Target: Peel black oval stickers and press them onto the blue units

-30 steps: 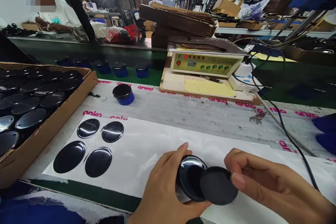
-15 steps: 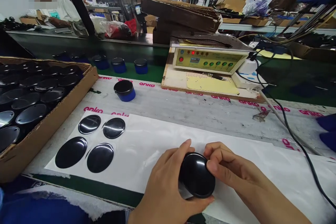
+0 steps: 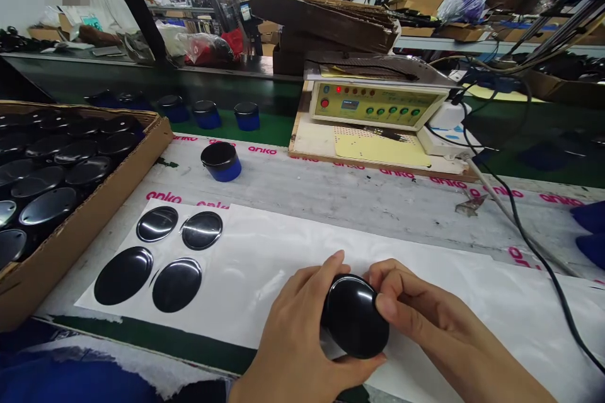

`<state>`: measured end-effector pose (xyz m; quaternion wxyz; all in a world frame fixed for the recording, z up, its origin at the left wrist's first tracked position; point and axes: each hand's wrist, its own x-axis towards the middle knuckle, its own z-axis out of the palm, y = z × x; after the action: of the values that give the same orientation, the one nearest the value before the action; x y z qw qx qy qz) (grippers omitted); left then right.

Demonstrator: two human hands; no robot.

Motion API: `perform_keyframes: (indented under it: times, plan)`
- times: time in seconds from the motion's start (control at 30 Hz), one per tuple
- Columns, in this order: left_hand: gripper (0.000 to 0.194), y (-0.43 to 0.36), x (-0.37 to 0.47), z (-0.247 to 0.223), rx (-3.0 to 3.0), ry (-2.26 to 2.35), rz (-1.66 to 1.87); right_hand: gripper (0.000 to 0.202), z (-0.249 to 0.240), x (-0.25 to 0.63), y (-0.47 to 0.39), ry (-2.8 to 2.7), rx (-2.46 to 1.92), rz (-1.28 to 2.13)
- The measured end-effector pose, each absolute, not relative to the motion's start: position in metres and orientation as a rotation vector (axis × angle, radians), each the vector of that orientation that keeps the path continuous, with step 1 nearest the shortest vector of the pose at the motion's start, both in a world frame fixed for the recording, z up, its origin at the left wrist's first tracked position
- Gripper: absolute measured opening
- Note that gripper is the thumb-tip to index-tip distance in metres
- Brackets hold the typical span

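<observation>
Black disc [image 3: 358,318], lately aside, now covers the cup [image 3: 326,312], seemingly aligned.
My left hand [image 3: 297,327] grips the cup; my right hand [image 3: 420,315] pinches the disc's edge.

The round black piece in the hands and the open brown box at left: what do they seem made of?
Round black piece: smooth, glossy, probably plastic, by its bright reflection; coated metal remains possible. Open brown box: seemingly matte cardboard, by its dull tan wall.
</observation>
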<state>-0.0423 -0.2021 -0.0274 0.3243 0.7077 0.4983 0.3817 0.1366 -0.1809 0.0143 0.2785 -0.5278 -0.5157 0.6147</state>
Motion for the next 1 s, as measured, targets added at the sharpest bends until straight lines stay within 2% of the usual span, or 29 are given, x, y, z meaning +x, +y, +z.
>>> perform_keyframes:
  times: [0.4, 0.67, 1.0]
  plan:
    - [0.103, -0.202, -0.042, -0.027, 1.818, 1.339, 1.006, 0.031, 0.013, 0.136, -0.183, -1.327, -1.398, 1.632]
    - [0.106, -0.201, -0.042, -0.026, 1.836, 1.316, 1.023, 0.028, 0.01, 0.136, -0.181, -1.434, -1.422, 1.518]
    - [0.104, -0.202, -0.042, -0.028, 1.855, 1.315, 1.04, 0.035, 0.015, 0.121, -0.188, -1.383, -1.491, 1.366]
